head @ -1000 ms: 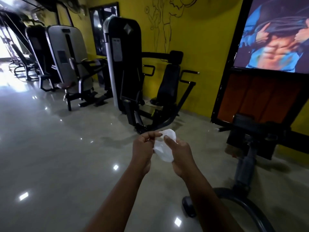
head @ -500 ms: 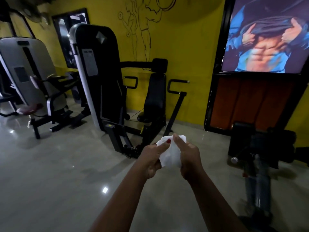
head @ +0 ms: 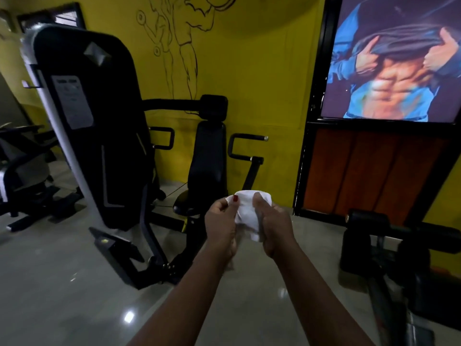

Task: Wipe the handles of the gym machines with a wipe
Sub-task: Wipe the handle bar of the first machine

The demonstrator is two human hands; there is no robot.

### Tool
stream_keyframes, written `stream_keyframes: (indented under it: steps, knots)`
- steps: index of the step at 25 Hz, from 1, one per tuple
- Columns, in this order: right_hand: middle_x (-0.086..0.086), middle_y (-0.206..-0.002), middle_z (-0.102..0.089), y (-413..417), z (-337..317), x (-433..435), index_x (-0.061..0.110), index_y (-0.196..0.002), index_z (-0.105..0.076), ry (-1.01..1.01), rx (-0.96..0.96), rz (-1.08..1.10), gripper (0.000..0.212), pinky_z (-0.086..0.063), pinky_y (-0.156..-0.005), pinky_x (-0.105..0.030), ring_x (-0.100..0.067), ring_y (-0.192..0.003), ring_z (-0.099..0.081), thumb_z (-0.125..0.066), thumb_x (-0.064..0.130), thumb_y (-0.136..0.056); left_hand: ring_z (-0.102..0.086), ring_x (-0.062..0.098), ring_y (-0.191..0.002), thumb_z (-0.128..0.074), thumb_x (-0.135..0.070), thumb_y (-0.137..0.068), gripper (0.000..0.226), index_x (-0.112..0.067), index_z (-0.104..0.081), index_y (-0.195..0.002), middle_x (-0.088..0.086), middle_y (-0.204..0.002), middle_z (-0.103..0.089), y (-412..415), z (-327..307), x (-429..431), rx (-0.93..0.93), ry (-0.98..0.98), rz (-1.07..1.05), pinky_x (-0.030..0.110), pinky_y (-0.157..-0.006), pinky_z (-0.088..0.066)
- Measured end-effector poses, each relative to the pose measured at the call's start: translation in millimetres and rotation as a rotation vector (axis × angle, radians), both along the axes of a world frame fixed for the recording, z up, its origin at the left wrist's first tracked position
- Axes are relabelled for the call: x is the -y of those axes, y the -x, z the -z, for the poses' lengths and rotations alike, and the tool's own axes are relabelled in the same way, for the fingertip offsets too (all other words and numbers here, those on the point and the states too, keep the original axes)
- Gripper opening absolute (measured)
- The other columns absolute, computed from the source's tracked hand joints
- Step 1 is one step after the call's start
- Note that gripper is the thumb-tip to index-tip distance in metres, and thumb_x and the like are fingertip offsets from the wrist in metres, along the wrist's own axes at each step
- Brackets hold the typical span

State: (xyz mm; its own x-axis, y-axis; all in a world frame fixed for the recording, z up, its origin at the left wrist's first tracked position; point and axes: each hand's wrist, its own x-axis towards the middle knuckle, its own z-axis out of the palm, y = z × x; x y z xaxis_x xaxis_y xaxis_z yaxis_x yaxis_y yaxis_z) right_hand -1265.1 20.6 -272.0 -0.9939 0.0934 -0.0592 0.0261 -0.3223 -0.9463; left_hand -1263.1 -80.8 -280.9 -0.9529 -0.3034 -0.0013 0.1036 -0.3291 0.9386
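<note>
While hands (head: 220, 221) (head: 275, 227) pinch wipe (head: 246, 208), machine label (head: 72, 102) illegible.

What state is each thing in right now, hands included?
Wipe: crumpled, held between both hands, touching no machine.
Left hand: pinches the wipe's left edge.
Right hand: grips the wipe's right side.
Machine handles: no hand or wipe on them.

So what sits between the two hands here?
In the head view, a white wipe, pinched by the left hand and right hand.
</note>
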Motion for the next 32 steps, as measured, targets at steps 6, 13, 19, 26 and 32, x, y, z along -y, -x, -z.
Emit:
stream_keyframes:
  steps: [6, 13, 19, 26, 32]
  knots:
    - [-0.017, -0.087, -0.074, 165.1, 24.6, -19.1, 0.002, -0.091, -0.071, -0.032, 0.049, 0.039, 0.036, -0.056, -0.077, -0.047, -0.033, -0.085, -0.071, -0.068, 0.037, -0.088, -0.068, 0.024, -0.091, -0.057, -0.041, -0.087, 0.025, -0.019, -0.065, -0.096, 0.004, -0.095, -0.070, 168.7, 31.2, -9.5, 0.001, 0.348, -0.137, 0.050, -0.083, -0.055]
    - [-0.018, -0.093, -0.073, 382.1, 52.9, -38.8, 0.001, -0.101, -0.068, 0.008, 0.075, 0.004, 0.036, -0.057, -0.066, -0.034, -0.029, -0.083, -0.072, -0.062, 0.035, -0.091, -0.065, 0.022, -0.094, -0.047, -0.052, -0.090, 0.042, -0.017, -0.063, -0.108, 0.004, -0.102, -0.068, 391.3, 59.8, -19.7, 0.033, 0.510, -0.061, 0.048, -0.086, -0.054]
    - [-0.023, -0.108, -0.068, 559.2, 61.8, -58.9, -0.001, -0.118, -0.059, 0.256, 0.285, 0.030, 0.042, -0.056, -0.075, -0.044, -0.036, -0.094, -0.069, -0.061, 0.031, -0.092, -0.063, 0.018, -0.087, -0.054, -0.038, -0.095, 0.027, -0.015, -0.067, -0.102, 0.003, -0.096, -0.069, 564.3, 60.3, -42.0, 0.122, 0.473, -0.015, 0.036, -0.078, -0.052]
    - [-0.019, -0.109, -0.067, 739.3, 78.3, -86.1, 0.000, -0.115, -0.059, 0.333, 0.335, -0.005, 0.037, -0.055, -0.072, -0.041, -0.031, -0.090, -0.067, -0.058, 0.031, -0.093, -0.043, 0.019, -0.052, -0.049, -0.038, -0.088, 0.031, -0.013, -0.062, -0.077, 0.009, -0.066, -0.056, 731.4, 86.2, -51.9, 0.335, 0.282, -0.004, 0.026, -0.047, -0.032]
    - [-0.016, -0.104, -0.069, 874.3, 61.1, -101.7, 0.000, -0.119, -0.059, 0.210, 0.175, -0.261, 0.028, -0.059, -0.070, -0.044, -0.027, -0.085, -0.069, -0.059, 0.002, -0.091, -0.045, 0.014, -0.048, -0.042, -0.021, -0.099, 0.022, -0.010, -0.062, -0.096, 0.007, -0.069, -0.056, 839.9, 80.6, -64.6, 0.426, 0.150, -0.129, 0.024, -0.045, -0.034]
